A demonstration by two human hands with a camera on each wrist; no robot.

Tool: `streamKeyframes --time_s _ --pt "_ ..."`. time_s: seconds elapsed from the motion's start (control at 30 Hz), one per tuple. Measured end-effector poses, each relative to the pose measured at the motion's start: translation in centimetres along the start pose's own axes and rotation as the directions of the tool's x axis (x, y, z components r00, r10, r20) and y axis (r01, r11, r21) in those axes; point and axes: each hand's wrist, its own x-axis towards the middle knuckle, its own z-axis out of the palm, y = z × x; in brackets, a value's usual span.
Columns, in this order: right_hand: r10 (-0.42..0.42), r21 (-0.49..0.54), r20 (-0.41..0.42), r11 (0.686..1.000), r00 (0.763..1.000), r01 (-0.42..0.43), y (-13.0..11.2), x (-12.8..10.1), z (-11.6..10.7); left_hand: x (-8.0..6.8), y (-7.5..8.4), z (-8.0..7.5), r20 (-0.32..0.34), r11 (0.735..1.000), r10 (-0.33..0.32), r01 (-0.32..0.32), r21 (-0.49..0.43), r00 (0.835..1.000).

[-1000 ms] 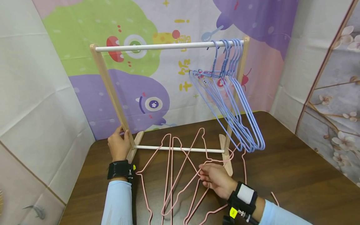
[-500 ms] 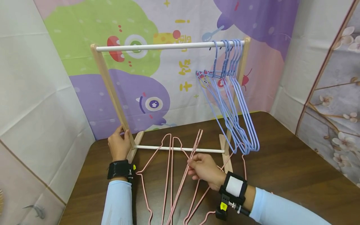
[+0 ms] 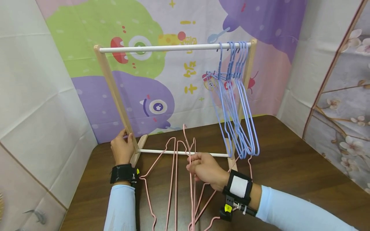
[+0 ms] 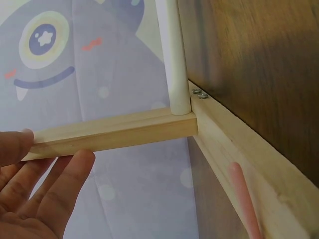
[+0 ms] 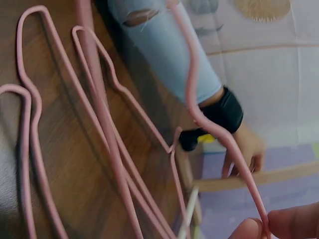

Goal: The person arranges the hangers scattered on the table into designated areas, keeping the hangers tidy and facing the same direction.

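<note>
Pink wire hanger [image 3: 191,192] pinched at the right hand's [image 3: 207,169] fingertips, on that hand's left, lower than the white upper rail [image 3: 162,48], long axis running fore-and-aft; left hand [image 3: 122,149], well apart, grips the left wooden upright [image 3: 114,90]

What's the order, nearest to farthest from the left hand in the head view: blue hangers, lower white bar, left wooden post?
1. Left wooden post: held in the left hand.
2. Lower white bar: starts just right of the post.
3. Blue hangers: hanging far to the right.
</note>
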Motion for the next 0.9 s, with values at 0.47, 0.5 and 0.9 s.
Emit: streamKeyframes --time_s 0.47,0.5,0.9 --pt "-0.032 0.098 0.113 0.995 0.993 0.021 -5.2 -3.5 2.0 0.0 -0.1 0.0 -0.004 1.0 0.002 -0.002 -0.008 1.0" --pt "-0.035 0.11 0.12 0.994 0.992 0.022 -5.6 -3.7 2.1 0.1 -0.1 0.0 -0.004 1.0 0.003 -0.003 -0.008 1.0" --pt "-0.096 0.195 0.158 0.979 0.983 0.064 -11.6 -4.8 1.2 0.0 -0.4 0.1 -0.011 1.0 0.025 -0.025 -0.007 1.0"
